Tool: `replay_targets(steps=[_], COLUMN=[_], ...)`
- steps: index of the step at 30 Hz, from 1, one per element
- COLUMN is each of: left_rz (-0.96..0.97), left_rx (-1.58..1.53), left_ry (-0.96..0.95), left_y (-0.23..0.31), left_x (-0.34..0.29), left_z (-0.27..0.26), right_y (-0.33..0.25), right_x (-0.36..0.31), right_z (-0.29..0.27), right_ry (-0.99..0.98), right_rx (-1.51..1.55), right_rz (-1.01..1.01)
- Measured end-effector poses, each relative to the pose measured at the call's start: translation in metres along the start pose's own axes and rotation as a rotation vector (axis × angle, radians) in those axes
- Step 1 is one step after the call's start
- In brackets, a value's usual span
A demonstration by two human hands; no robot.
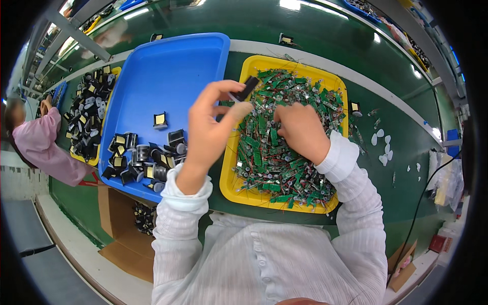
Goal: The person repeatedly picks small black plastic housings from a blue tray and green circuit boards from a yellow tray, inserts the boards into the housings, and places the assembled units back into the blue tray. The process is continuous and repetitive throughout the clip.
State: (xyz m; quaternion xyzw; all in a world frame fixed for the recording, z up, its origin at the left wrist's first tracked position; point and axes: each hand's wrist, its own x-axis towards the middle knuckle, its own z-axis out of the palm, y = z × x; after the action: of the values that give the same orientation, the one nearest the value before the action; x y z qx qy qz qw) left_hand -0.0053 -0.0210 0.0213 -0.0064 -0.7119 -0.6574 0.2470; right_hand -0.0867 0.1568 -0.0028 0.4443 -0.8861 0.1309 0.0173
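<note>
Between the thumb and fingers of my left hand (209, 119) is a small black plastic housing (248, 88), raised over the left side of a yellow tray (227, 175). Small green circuit boards (269, 178) with thin wires and little round clear parts fill that tray in a tangled heap. My right hand (303, 129) reaches down into the heap with its fingers curled and pressed together. Whatever those fingertips grip is hidden. To the left, a blue tray (152, 76) holds several black housings (145, 157) with pale yellow squares, mostly at its near end.
Another yellow tray of black units (89, 112) stands farther left, near a person in pink (43, 137). White oval pieces (385, 147) and a black unit (355, 108) lie right of the boards. An open cardboard box (124, 229) sits below the blue tray. A black cable (422, 198) hangs at right.
</note>
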Motion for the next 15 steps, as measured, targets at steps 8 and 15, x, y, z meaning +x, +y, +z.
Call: replay_targets(steps=[8,15], left_rz=[-0.135,-0.123], left_rx=[0.105,0.169], left_ry=[-0.154,-0.097], left_y=[-0.004,-0.006], left_x=[-0.012,-0.014], left_z=[0.008,0.009], right_y=[-0.007,-0.01], right_x=[-0.009,-0.009], right_z=[-0.003,-0.005], right_ry=[0.099,0.059], right_rx=[-0.043,-0.091], right_rz=[0.048,0.023])
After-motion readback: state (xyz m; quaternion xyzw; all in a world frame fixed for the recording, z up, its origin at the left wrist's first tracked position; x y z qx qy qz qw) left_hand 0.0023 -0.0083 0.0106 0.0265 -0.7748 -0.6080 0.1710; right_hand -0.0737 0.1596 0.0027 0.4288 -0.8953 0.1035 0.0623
